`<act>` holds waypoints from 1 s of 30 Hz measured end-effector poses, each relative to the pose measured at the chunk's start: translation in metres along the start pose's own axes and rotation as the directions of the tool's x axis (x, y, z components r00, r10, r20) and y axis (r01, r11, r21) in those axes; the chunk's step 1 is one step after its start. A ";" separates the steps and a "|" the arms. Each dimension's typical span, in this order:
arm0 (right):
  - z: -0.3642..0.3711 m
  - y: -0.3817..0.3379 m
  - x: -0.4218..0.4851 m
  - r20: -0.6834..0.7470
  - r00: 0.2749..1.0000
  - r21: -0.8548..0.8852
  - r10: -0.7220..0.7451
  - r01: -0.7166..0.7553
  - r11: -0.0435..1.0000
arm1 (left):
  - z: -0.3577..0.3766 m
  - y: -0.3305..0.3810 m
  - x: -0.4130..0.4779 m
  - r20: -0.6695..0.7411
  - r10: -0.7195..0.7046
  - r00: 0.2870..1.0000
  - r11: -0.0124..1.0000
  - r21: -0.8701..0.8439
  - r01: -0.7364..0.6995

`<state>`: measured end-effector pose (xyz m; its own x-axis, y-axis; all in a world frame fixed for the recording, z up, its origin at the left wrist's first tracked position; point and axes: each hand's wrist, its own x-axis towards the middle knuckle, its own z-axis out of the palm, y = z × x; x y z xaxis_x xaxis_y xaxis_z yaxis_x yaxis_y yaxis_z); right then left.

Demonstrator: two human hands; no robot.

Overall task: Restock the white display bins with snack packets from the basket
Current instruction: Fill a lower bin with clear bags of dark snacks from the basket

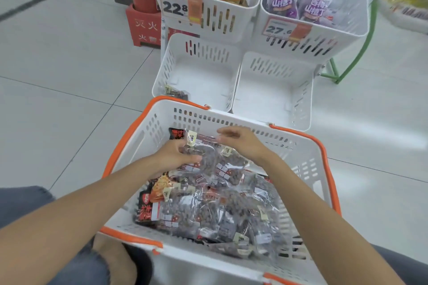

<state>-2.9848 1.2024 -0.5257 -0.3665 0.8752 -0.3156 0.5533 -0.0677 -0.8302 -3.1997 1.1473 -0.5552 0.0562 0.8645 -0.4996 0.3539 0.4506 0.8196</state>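
A white basket (pixel 308 169) with orange handles sits in front of me, holding several clear packets of dark snacks (pixel 208 210). My left hand (pixel 173 157) grips the left edge of one clear packet (pixel 203 150) near the top of the pile. My right hand (pixel 240 142) hovers over the same packet, its fingers reaching toward the upper edge; whether they pinch it is unclear. Beyond the basket stand two low white display bins: the left bin (pixel 203 71) holds one packet (pixel 177 92) in its near corner, the right bin (pixel 273 90) holds nothing.
Two upper white bins stand behind: the left one (pixel 222 21) holds gold and orange packets, the right one (pixel 324 37) purple packets. A red fire extinguisher stand (pixel 143 25) is at the left, a green frame (pixel 347 62) at the right. My knees flank the basket.
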 end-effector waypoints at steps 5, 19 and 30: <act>0.009 0.097 0.001 -0.139 0.954 -0.531 0.265 -0.298 0.793 | -0.005 -0.012 0.006 -0.041 -0.057 0.998 0.987 -0.150 0.050; -0.046 -0.011 -0.010 0.046 0.997 0.014 -0.067 0.067 0.998 | -0.022 0.010 0.000 -0.048 -0.026 0.999 0.907 -0.422 0.004; -0.017 -0.070 0.047 0.256 0.966 0.459 -0.032 -0.092 0.884 | -0.058 0.075 0.035 -0.002 0.128 0.992 0.987 -0.099 -0.128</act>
<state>-3.0277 1.2561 -0.4749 -0.5631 0.7255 -0.3957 0.1794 -0.3601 -0.9155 -3.2257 1.2248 -0.4950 0.0995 0.9155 -0.3897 0.2494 0.3562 0.9005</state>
